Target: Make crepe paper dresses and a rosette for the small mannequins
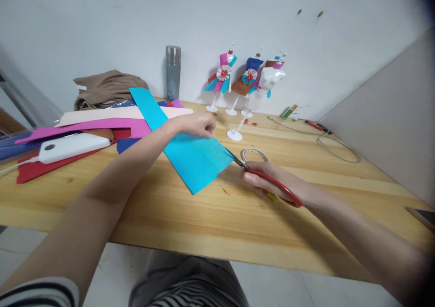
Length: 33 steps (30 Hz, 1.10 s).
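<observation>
A long strip of turquoise paper (pixel 190 155) runs diagonally across the wooden table (pixel 210 216). My left hand (pixel 195 123) pinches its upper edge near the middle, fingers closed on the sheet. My right hand (pixel 272 180) grips red-handled scissors (pixel 268 180), whose blades meet the strip's right edge. A roll of tape (pixel 254 154) lies just behind my right hand.
Sheets of pink, cream, red and blue paper (pixel 102 123) pile up at the left with a white power bank (pixel 73 146) and a brown cloth (pixel 107 87). A steel bottle (pixel 173 73) and small dressed mannequins (pixel 246 83) stand by the wall. A cable (pixel 336 151) lies far right.
</observation>
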Available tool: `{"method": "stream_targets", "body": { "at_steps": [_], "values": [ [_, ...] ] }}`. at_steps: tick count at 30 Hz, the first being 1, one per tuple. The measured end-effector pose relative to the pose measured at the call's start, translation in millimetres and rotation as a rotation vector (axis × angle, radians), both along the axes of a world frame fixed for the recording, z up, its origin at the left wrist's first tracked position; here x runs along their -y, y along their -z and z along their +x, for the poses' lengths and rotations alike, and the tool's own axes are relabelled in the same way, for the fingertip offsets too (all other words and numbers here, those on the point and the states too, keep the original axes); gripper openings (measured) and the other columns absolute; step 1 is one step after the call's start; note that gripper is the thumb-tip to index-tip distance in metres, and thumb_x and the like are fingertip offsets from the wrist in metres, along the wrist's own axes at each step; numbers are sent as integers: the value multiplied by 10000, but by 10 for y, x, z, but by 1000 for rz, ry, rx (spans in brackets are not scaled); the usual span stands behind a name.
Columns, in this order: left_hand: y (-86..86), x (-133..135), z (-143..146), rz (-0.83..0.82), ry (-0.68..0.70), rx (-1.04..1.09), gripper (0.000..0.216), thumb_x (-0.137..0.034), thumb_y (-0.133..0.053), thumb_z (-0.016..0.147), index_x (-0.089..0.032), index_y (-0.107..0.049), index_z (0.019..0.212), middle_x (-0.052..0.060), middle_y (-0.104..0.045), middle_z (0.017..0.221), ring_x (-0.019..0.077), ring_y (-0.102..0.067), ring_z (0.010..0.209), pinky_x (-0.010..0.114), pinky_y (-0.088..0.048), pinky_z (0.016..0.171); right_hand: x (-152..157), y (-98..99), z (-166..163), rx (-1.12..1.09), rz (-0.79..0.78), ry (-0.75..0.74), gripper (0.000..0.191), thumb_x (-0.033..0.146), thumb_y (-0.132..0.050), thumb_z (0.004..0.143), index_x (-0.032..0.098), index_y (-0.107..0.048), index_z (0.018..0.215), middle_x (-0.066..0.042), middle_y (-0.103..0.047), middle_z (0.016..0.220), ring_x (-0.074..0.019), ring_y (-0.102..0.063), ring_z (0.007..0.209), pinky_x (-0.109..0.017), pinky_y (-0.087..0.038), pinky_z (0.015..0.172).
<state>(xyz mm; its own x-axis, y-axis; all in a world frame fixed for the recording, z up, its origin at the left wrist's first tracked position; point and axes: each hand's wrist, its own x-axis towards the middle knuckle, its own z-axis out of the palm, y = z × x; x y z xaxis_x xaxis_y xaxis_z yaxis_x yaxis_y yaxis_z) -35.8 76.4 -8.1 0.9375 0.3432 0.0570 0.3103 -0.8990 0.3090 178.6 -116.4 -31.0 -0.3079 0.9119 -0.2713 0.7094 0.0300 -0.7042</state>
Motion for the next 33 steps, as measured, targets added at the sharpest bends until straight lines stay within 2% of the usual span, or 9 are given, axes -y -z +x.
{"method": "stream_targets", "body": {
  "at_steps": [8, 17, 28, 33],
  "values": [
    [-2, 0, -1, 9, 7, -6, 116, -130, -561, 725, -163, -531, 618, -22, -480, 612, 110, -412, 601, 282, -289, 612, -126, 137, 62, -112, 54, -99, 580, 764, -450, 891, 201, -486, 757, -9, -550, 670, -123, -544, 567, -259, -433, 511],
    [-6, -4, -3, -4, 11, 10, 110, -113, -567, 713, -159, -541, 617, -26, -490, 603, 104, -417, 590, 271, -276, 596, -201, 43, -121, -70, 54, -73, 602, 790, -448, 868, 206, -478, 728, -10, -567, 657, -125, -552, 552, -262, -429, 516],
    [-10, 7, -11, -35, 14, 30, 137, -94, -558, 696, -166, -509, 590, -40, -471, 574, 96, -392, 561, 271, -261, 580, -230, 65, -179, -21, 77, -64, 579, 757, -372, 917, 217, -433, 717, 23, -506, 581, -107, -507, 508, -255, -391, 515],
    [-28, 22, -21, -27, 20, 20, 142, -101, -551, 704, -172, -512, 588, -26, -478, 578, 111, -393, 578, 283, -272, 596, -235, 41, -202, -4, 29, -10, 606, 804, -388, 872, 222, -436, 710, 15, -523, 564, -115, -510, 466, -252, -388, 462]
  ]
}}
